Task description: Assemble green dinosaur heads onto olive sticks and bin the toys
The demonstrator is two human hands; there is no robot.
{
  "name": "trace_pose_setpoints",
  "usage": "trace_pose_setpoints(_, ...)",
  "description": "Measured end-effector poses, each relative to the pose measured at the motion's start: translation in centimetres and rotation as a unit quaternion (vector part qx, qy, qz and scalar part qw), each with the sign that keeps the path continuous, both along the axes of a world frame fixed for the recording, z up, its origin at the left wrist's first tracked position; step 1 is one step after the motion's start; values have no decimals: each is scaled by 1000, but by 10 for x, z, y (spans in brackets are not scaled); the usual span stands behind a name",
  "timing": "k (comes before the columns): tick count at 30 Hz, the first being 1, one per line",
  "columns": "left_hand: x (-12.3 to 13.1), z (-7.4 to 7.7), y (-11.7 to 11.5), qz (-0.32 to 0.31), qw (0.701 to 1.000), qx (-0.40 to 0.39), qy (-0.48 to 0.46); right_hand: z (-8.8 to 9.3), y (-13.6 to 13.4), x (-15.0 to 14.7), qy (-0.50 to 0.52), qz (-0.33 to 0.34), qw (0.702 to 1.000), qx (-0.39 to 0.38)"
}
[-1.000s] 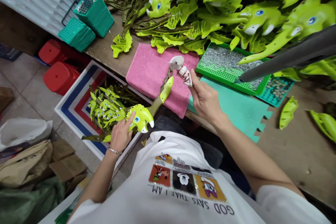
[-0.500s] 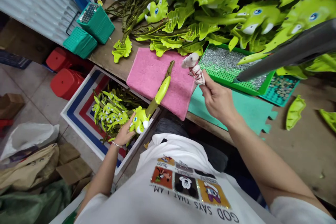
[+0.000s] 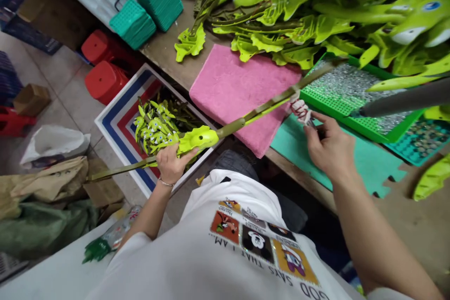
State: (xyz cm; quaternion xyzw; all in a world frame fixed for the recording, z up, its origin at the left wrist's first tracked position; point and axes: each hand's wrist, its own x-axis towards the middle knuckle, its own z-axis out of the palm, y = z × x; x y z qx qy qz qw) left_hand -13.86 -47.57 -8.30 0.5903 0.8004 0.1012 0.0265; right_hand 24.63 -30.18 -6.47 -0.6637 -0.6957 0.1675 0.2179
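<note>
My left hand is shut around a lime-green plastic dinosaur head, over the striped tray. A long olive-green plastic rod runs from that head up to the right, across the pink pad. A thinner olive strip sticks out to the left of my hand. My right hand pinches a small white piece with red marks between thumb and fingers. That piece lies right beside the rod, and I cannot tell whether they touch.
A pink pad and a green pegboard tray of silver beads lie on the wooden bench, with a teal foam mat below. Lime-green dinosaur parts are heaped behind. A grey pipe crosses at right. Red stools stand on the floor.
My left hand has turned the dinosaur head sideways, swinging the rod rightward across the pad. The white piece has moved right and down with my right hand. The whole view has shifted.
</note>
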Motion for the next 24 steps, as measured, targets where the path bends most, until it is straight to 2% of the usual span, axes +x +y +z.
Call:
trace_pose_setpoints(3,2,0,-1,58,998,14,-37,-5,2,-1,-45,13,999,6)
trace_pose_setpoints(7,5,1,3,71,995,47,-55,-9,9,-15,-98,12,995,7)
trace_pose_setpoints(11,10,3,10,27,997,41,-59,-12,22,-35,-111,18,994,10)
trace_pose_setpoints(15,21,2,16,-33,998,42,-19,-17,39,-50,-101,37,994,20)
trace_pose_setpoints(19,40,0,26,-89,992,89,1,-12,48,-59,-56,62,993,88)
trace_pose_setpoints(21,51,-1,33,-114,985,122,-35,-2,41,-61,11,100,989,112)
trace_pose_setpoints(24,68,-2,47,-150,962,153,-169,13,20,-57,110,148,973,141)
